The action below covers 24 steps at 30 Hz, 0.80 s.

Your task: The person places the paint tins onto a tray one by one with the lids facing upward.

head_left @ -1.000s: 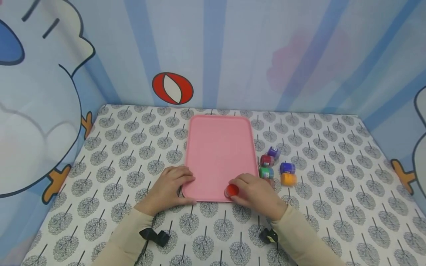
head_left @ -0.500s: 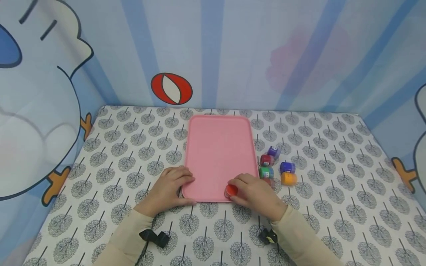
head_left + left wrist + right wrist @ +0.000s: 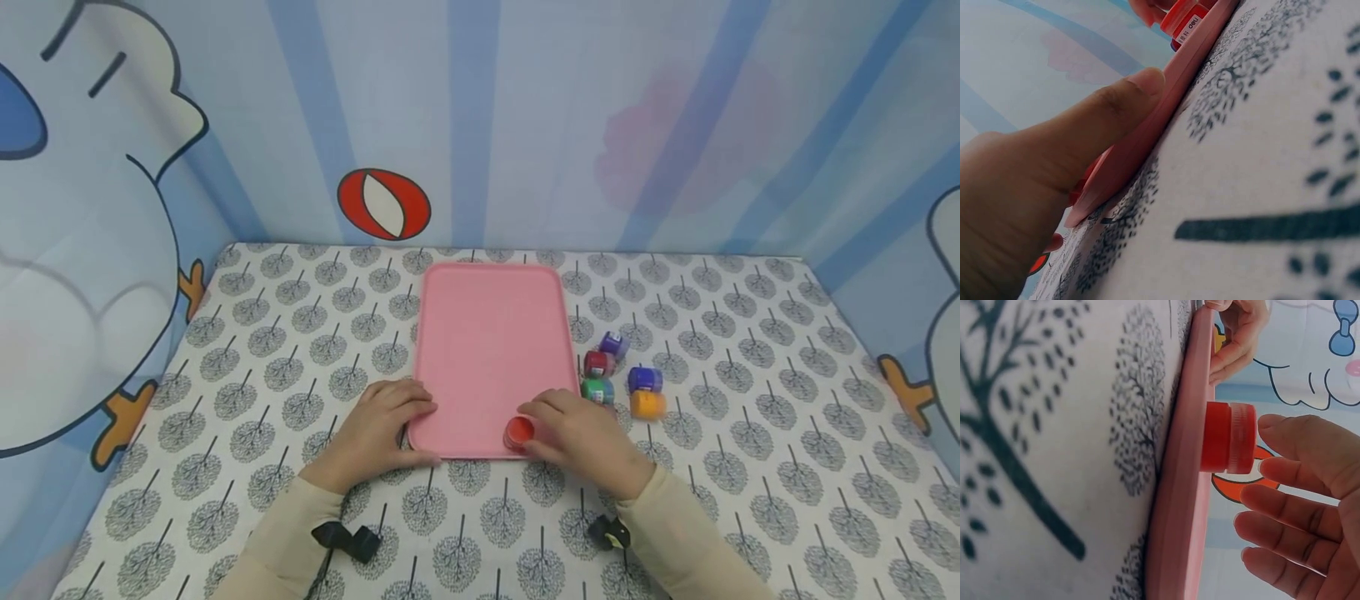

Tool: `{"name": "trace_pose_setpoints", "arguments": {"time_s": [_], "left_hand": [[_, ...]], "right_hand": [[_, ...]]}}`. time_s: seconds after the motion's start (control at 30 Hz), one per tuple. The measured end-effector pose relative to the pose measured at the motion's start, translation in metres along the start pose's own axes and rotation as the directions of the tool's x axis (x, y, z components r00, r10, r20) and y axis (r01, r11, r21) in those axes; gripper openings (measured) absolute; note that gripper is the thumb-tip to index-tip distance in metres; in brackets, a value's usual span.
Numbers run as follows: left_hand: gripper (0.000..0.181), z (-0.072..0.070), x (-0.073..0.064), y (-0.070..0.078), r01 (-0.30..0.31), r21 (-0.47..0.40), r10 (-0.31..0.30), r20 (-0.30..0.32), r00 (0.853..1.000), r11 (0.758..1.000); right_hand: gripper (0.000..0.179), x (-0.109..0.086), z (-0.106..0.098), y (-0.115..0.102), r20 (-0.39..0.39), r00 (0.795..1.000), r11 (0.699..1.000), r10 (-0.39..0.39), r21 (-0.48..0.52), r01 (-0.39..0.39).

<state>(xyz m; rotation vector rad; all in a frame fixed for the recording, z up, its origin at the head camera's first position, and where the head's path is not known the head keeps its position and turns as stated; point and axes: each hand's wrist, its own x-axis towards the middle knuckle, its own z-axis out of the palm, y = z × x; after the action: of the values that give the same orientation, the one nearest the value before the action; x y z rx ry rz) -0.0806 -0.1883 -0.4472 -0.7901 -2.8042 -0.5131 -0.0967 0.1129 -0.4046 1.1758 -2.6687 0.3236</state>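
Note:
A small red paint jar [image 3: 519, 433] stands upright on the pink tray [image 3: 495, 333], close to its front right corner. Just right of it is my right hand [image 3: 581, 437], thumb and forefinger spread by the lid. The right wrist view gives a narrow gap between this thumb and the jar [image 3: 1229, 437], and the other fingers are loosely bent with nothing in them. My left hand [image 3: 382, 429] rests at the tray's front left corner, fingers over the left rim. Its thumb [image 3: 1129, 100] lies along the front rim in the left wrist view.
Right of the tray, several paint jars lie on the tree-patterned cloth [image 3: 750, 467]: purple [image 3: 614, 344], dark red [image 3: 598, 364], green [image 3: 597, 391], blue [image 3: 645, 379] and orange [image 3: 647, 406]. A printed curtain [image 3: 547, 125] stands behind the table.
My right thumb and fingers have eased slightly away from the red paint jar, which stays on the tray. The left hand keeps its place. The head view has shifted slightly.

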Motion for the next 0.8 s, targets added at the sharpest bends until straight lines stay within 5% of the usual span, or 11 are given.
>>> {"name": "trace_pose_setpoints", "arguments": {"time_s": [0.8], "left_hand": [[0.073, 0.000, 0.000, 0.000, -0.004, 0.000, 0.004, -0.002, 1.000, 1.000]], "right_hand": [[0.042, -0.017, -0.017, 0.022, -0.049, 0.993, 0.995, 0.104, 0.015, -0.103]]}}
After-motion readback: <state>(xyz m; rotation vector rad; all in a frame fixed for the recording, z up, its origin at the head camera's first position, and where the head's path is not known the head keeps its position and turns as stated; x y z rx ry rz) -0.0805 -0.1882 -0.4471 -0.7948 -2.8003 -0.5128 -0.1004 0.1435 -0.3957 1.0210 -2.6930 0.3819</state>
